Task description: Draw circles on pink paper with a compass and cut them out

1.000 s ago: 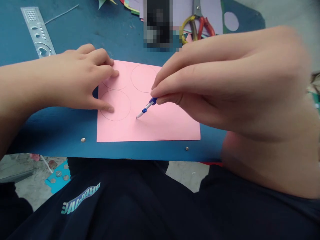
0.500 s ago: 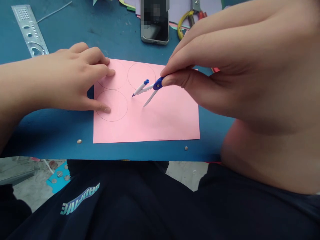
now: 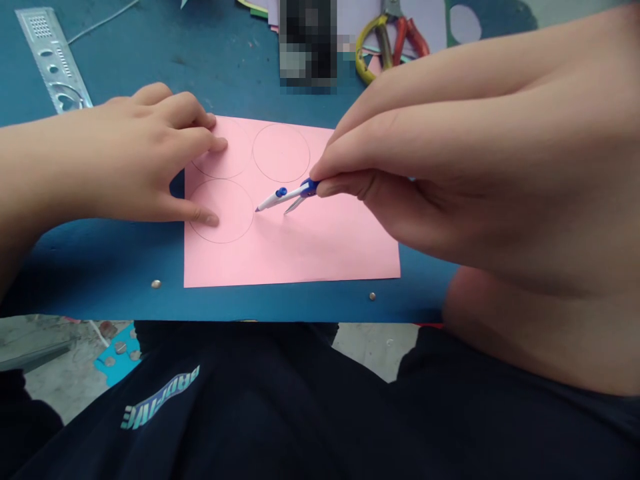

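Observation:
A pink sheet of paper (image 3: 320,247) lies on the blue table, with three thin pencil circles drawn on its left and upper part. My left hand (image 3: 175,153) rests with fingers spread over the sheet's left edge, fingertips and thumb touching the paper. Between the thumb and fingers of my right hand (image 3: 400,167) is the blue top of a drawing compass (image 3: 295,193). The compass is tilted, its white pen leg pointing left beside the lower circle's right edge. Its needle leg comes down on the paper right of that circle.
A clear stencil ruler (image 3: 53,60) lies at the far left. At the back are a phone (image 3: 307,43), partly blurred out, scissors or pliers with yellow and red handles (image 3: 393,40), and stacked coloured paper (image 3: 430,17). The blue table's (image 3: 275,303) front edge borders my lap.
My right hand has moved slightly down and left, tilting the compass lower. The pen leg has swung down and left around the needle point. My left hand stays on the sheet.

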### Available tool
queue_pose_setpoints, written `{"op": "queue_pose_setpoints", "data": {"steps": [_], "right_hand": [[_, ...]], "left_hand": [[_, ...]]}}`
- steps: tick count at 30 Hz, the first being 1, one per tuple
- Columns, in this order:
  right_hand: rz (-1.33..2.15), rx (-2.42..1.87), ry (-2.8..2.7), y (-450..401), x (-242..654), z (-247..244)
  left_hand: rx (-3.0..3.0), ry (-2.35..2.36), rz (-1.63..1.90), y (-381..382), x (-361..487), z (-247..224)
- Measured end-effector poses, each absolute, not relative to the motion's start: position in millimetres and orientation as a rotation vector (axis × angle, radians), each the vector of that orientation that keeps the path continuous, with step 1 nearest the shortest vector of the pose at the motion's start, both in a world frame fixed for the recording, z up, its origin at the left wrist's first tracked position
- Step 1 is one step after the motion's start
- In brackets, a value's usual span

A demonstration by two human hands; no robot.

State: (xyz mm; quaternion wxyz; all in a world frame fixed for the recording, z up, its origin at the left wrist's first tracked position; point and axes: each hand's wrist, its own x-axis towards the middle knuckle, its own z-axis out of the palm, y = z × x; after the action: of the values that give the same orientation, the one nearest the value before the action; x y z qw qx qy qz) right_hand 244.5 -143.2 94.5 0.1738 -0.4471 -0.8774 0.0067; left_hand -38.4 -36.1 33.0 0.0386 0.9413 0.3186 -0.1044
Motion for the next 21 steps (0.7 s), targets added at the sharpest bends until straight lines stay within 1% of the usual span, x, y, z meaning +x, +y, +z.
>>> {"op": "queue_pose_setpoints", "data": {"steps": [3, 7, 16, 19, 21], "right_hand": [[-0.027, -1.067, -2.559, -142, 251, 94], [-0.009, -1.002, -2.589, -141, 255, 96], [-0.183, -1.134, -2.712, -138, 237, 103], [-0.178, -1.137, -2.701, -131, 235, 102], [-0.112, -1.188, -2.694, -127, 234, 103]], "left_hand": [[2.873, 1.0, -0.333, -38, -36, 35], [2.837, 1.026, -0.356, -42, -31, 39], [2.804, 1.024, -0.376, -42, -30, 42], [2.809, 1.035, -0.395, -42, -29, 43], [2.796, 1.043, -0.4, -43, -28, 43]]}}
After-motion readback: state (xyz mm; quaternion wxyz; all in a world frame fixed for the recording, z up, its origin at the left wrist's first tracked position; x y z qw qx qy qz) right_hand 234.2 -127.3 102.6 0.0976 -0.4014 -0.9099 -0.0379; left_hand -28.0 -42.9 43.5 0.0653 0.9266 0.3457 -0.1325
